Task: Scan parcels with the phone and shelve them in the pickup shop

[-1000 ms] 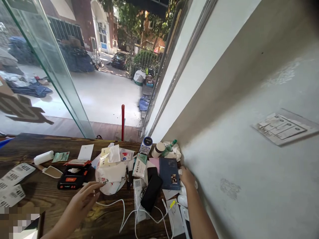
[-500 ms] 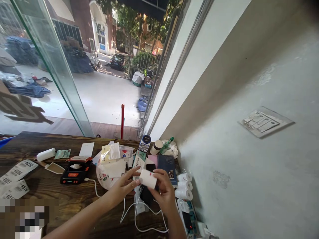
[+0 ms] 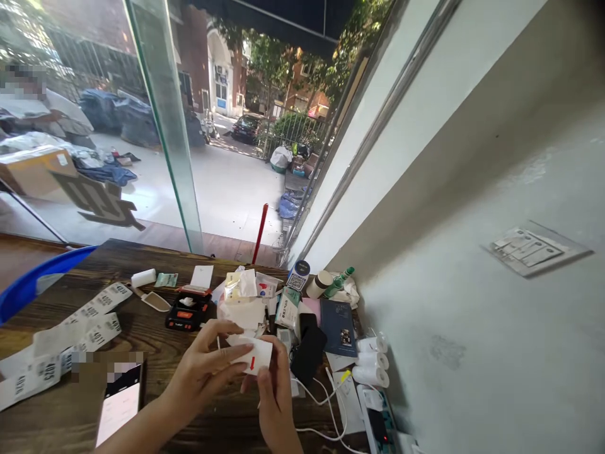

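Observation:
Both hands are on a roll of white label paper (image 3: 261, 357) with a red arrow on its outer face, held above the front of the table. My left hand (image 3: 210, 359) pinches it from the left, its fingers lying across the paper. From the right, my right hand (image 3: 274, 394) grips the roll, thumb on the near face and fingers behind, partly hidden. Beyond the hands lies a small black label printer (image 3: 188, 312) with orange buttons and its lid up. A black phone (image 3: 308, 353) rests just right of the roll.
Printed number labels (image 3: 92, 334) spread across the left, with a lit phone (image 3: 120, 403) at the front. White rolls (image 3: 372, 360) line the right edge beside a power strip (image 3: 378, 416). Loose white cables (image 3: 338, 410) cross the front right. A dark blue notebook (image 3: 338, 328) lies behind.
The view has swung left, showing more labels and a lit phone. Both hands have turned the roll so its red arrow faces me, and my left hand has closed onto it.

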Motion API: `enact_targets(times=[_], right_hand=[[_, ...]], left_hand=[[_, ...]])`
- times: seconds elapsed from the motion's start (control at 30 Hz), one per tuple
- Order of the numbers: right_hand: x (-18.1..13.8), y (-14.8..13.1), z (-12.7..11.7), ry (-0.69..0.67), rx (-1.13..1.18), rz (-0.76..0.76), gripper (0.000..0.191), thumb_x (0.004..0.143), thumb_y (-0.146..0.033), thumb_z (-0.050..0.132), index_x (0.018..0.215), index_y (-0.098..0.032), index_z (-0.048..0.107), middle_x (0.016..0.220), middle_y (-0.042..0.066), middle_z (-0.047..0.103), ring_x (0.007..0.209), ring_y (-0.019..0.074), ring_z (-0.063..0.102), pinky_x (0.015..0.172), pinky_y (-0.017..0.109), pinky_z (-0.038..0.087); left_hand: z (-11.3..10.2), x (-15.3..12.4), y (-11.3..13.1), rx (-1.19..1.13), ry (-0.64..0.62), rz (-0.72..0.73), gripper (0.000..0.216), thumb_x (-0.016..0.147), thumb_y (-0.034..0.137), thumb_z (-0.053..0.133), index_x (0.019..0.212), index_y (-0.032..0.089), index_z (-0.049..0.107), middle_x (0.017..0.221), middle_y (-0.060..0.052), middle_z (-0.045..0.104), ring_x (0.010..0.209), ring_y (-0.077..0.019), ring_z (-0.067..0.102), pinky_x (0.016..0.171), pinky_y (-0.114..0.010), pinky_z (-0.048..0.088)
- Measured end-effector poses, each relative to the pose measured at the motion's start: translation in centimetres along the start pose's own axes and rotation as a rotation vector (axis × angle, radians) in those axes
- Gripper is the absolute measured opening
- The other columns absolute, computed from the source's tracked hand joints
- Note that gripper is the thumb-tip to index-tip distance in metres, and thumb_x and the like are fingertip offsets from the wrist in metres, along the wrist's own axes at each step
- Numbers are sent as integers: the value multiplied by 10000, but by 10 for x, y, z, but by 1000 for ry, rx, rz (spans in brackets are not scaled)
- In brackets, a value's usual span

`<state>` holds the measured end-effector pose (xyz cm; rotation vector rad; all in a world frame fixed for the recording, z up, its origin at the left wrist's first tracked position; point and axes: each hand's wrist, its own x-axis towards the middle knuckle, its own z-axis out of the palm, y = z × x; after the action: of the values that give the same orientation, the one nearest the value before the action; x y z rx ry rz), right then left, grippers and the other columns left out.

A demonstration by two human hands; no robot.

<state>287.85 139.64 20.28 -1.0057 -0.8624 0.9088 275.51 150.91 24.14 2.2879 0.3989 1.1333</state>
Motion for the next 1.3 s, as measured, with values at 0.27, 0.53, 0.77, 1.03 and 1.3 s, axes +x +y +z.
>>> enact_targets(times=[0.27, 0.53, 0.77, 1.03, 1.3], right_hand=[[-12, 11, 90, -35, -226, -112, 395, 943, -351, 480, 1312, -311, 344, 1326, 84, 419, 1190, 229, 482, 969, 347, 473], [-25, 45, 215, -14, -393, -226, 412, 943, -292, 482, 1330, -323, 341, 1342, 93, 377, 1257, 230, 413, 1037, 366, 417], [-28, 51, 266, -34, -602, -273, 415, 937, -285, 480, 1335, -317, 369, 1309, 122, 425, 1217, 287, 454, 1001, 469, 435], [-12, 41, 283, -80, -603, -295, 389, 933, -274, 491, 1309, -297, 393, 1275, 103, 444, 1189, 248, 464, 989, 391, 441], [9, 40, 284, -142, -512, -336, 412, 932, -249, 500, 1323, -301, 382, 1318, 106, 413, 1234, 241, 435, 969, 353, 477]], left_hand=[[-89, -40, -3, -83, 115, 86, 240, 809, 102, 617, 1006, 223, 681, 817, -27, 594, 739, -114, 590, 616, -201, 520], [-193, -104, -29, -86, 256, 23, 189, 821, 159, 619, 980, 225, 699, 791, -24, 646, 712, -112, 641, 614, -169, 530], [-245, -129, -45, -166, 279, -26, 113, 803, 174, 640, 855, 222, 728, 730, -23, 674, 645, -118, 649, 568, -171, 527], [-270, -116, -45, -219, 231, -93, 70, 776, 184, 673, 794, 229, 724, 712, -6, 673, 630, -106, 645, 579, -172, 519], [-278, -103, -42, -59, 325, -31, 70, 788, 179, 661, 820, 218, 708, 727, -5, 646, 633, -101, 629, 575, -171, 499]])
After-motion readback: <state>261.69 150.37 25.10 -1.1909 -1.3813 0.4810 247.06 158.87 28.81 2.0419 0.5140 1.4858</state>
